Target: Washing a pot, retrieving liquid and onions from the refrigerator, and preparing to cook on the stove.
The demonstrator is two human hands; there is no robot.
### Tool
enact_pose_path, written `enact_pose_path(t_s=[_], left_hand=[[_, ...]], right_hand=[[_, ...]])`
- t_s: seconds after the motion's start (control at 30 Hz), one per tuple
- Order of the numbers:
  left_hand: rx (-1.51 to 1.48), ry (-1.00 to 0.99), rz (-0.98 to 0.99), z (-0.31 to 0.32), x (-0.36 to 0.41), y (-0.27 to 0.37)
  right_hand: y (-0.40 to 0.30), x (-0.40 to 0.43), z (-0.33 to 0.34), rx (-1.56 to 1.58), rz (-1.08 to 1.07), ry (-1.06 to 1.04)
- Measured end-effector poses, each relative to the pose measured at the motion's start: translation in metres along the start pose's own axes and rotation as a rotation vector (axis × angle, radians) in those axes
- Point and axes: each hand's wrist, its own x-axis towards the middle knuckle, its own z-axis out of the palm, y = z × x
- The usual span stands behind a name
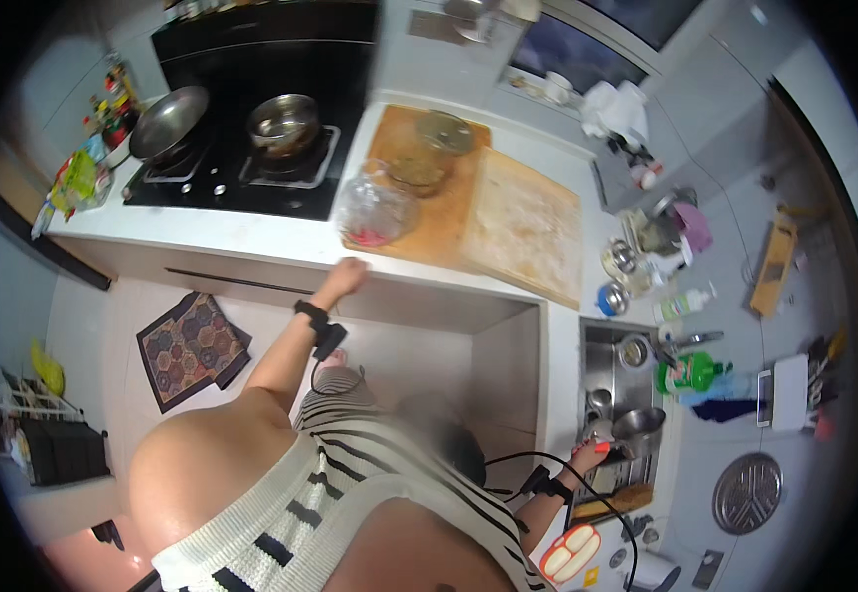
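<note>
My left hand [347,277] is loosely curled just off the white counter's front edge, and blur hides its fingertips. Near it on the counter, a clear plastic bag [373,209] with something pink inside rests on a wooden cutting board [443,235]. At the right, my right hand [588,456] is over the steel sink [584,348], shut on a small orange-red object [603,448] whose kind is unclear. A steel pot [640,424] and a ladle-like utensil [600,400] lie in the sink close to that hand.
A glass bowl [421,172] and glass lid [445,133] sit on the board, beside a floury wooden board [525,214]. A wok [170,122] and steel pot [284,122] stand on the hob. A green detergent bottle [688,374] is behind the sink. A black cable [584,481] crosses my right arm.
</note>
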Motion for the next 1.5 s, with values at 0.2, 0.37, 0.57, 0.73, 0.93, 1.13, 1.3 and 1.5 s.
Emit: enact_pose_path(t_s=[0.2, 0.37, 0.57, 0.73, 0.93, 1.13, 1.3, 1.5], left_hand=[[0.262, 0.644, -0.148, -0.241, 0.033, -0.108], [0.764, 0.666, -0.297, -0.356, 0.084, -0.100], [1.082, 0.166, -0.435, -0.391, 0.142, -0.100], [1.034, -0.015, -0.289, -0.414, 0.160, -0.125], [0.798, 0.125, -0.456, -0.386, 0.161, -0.131], [0.753, 0.114, -0.480, -0.388, 0.156, -0.119], [0.695, 0.153, -0.459, -0.399, 0.149, -0.135], [0.314, 0.161, -0.419, -0.414, 0.082, -0.135]], right_hand=[[-0.014, -0.066, 0.101, 0.138, -0.227, 0.240], [-0.041, -0.153, 0.184, 0.199, -0.322, 0.211], [-0.041, -0.179, 0.207, 0.518, -0.046, -0.054], [-0.038, -0.219, 0.247, 0.314, -0.204, 0.167], [-0.057, -0.236, 0.269, 0.391, -0.222, 0.154], [-0.058, -0.261, 0.269, 0.372, -0.263, 0.083], [-0.066, -0.287, 0.272, 0.373, -0.319, 0.111], [-0.090, -0.331, 0.266, 0.310, -0.510, 0.109]])
